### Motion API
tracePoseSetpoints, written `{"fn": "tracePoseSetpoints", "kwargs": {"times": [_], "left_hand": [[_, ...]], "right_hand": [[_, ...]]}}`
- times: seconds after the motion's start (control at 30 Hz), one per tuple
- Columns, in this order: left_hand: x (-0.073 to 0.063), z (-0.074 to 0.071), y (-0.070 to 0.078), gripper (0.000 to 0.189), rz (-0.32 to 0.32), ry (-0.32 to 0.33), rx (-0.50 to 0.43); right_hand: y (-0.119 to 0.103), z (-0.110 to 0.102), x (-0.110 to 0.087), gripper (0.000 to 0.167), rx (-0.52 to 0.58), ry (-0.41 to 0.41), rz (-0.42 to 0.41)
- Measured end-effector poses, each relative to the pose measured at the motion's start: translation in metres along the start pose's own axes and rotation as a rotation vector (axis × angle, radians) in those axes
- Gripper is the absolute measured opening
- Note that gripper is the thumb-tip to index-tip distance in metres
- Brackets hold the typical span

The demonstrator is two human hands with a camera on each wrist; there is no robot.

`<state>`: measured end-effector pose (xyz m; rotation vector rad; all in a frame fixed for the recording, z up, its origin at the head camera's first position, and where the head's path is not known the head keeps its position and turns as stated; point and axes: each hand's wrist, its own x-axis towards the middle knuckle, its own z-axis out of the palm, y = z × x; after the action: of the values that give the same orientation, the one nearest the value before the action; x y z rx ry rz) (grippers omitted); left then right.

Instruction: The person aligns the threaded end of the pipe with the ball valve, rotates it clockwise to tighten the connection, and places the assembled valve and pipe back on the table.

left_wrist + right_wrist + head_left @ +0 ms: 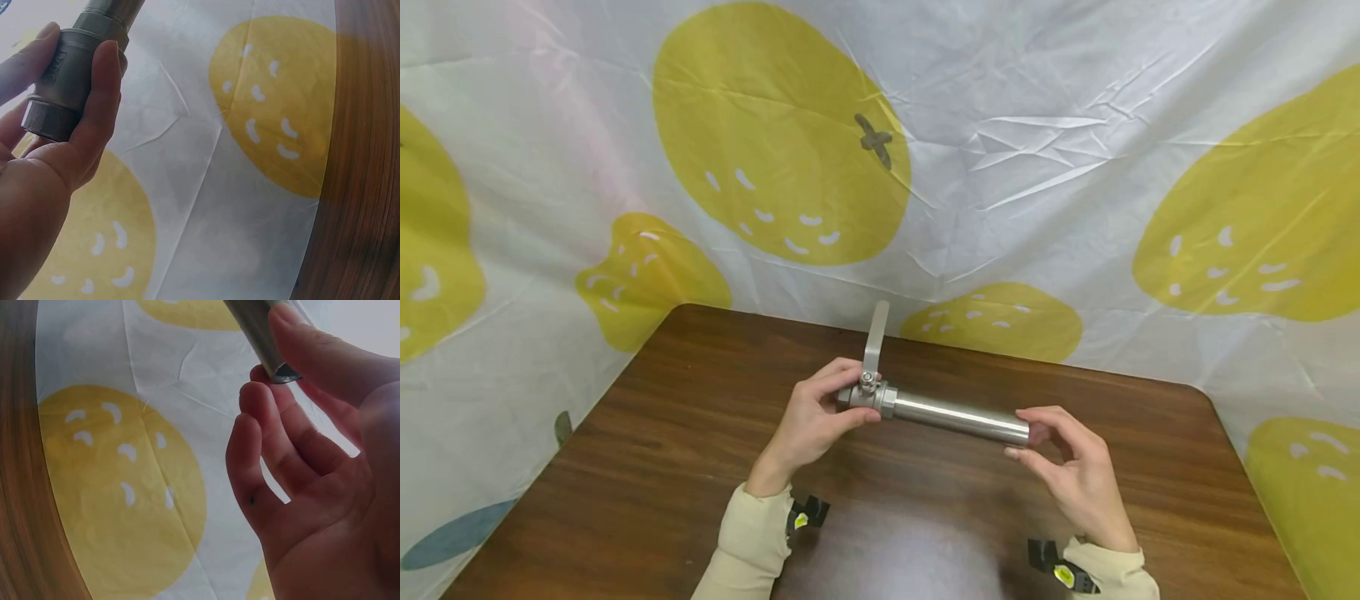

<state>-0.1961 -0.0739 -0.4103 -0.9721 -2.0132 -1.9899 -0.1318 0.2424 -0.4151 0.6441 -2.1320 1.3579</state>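
Observation:
A steel ball valve (867, 398) with a long flat lever handle (876, 337) is joined to a shiny metal pipe (962, 417). My left hand (808, 421) grips the valve body, thumb on the near side and fingers on the far side. In the left wrist view the valve (65, 78) sits between thumb and fingers, its hex end toward the palm. My right hand (1078, 467) pinches the pipe's free end. The right wrist view shows the hollow open end of the pipe (265, 347) at the thumb and fingertips. Pipe and valve are held above the table, nearly level.
A dark wooden table (647, 450) lies beneath both hands. White cloth (1000, 167) printed with yellow fruit hangs behind and at the sides, meeting the table's far edge. Black straps with small devices (1063, 571) sit at both wrists.

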Motion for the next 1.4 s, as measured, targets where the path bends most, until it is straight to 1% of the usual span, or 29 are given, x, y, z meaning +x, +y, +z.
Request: {"fn": "tracePoseSetpoints", "kwargs": {"times": [0.07, 0.13, 0.27, 0.33, 0.47, 0.53, 0.7, 0.77, 0.9, 1.07, 1.23, 1.4], "left_hand": [[0.001, -0.001, -0.001, 0.046, -0.020, -0.012, 0.007], [0.001, -0.001, -0.002, 0.048, -0.056, -0.037, 0.010], [-0.003, -0.001, -0.008, 0.052, -0.142, -0.127, 0.000], [-0.005, -0.001, -0.013, 0.053, -0.186, -0.157, -0.008], [-0.008, 0.004, -0.026, 0.054, -0.260, -0.153, 0.008], [-0.008, 0.008, -0.033, 0.056, -0.294, -0.154, 0.058], [-0.009, 0.019, -0.049, 0.060, -0.379, -0.179, 0.256], [-0.009, 0.022, -0.054, 0.060, -0.416, -0.177, 0.302], [-0.012, 0.025, -0.061, 0.061, -0.469, -0.176, 0.322], [-0.018, 0.026, -0.066, 0.062, -0.500, -0.175, 0.343], [-0.023, 0.026, -0.069, 0.062, -0.545, -0.177, 0.340], [-0.029, 0.027, -0.072, 0.063, -0.560, -0.174, 0.335]], "right_hand": [[0.001, 0.000, 0.000, 0.054, -0.025, -0.017, 0.031], [0.003, 0.000, -0.001, 0.051, -0.047, -0.039, 0.070], [0.011, 0.002, -0.007, 0.047, -0.078, -0.060, 0.144], [0.015, 0.003, -0.009, 0.046, -0.083, -0.062, 0.201], [0.025, 0.005, -0.015, 0.042, -0.094, -0.076, 0.341], [0.030, 0.004, -0.019, 0.041, -0.124, -0.088, 0.397], [0.043, 0.002, -0.033, 0.039, -0.188, -0.116, 0.487], [0.048, 0.003, -0.037, 0.038, -0.195, -0.138, 0.514], [0.056, 0.006, -0.043, 0.038, -0.206, -0.170, 0.544], [0.061, 0.009, -0.045, 0.036, -0.217, -0.194, 0.550], [0.063, 0.010, -0.047, 0.036, -0.245, -0.237, 0.555], [0.063, 0.012, -0.051, 0.035, -0.254, -0.276, 0.581]]}}
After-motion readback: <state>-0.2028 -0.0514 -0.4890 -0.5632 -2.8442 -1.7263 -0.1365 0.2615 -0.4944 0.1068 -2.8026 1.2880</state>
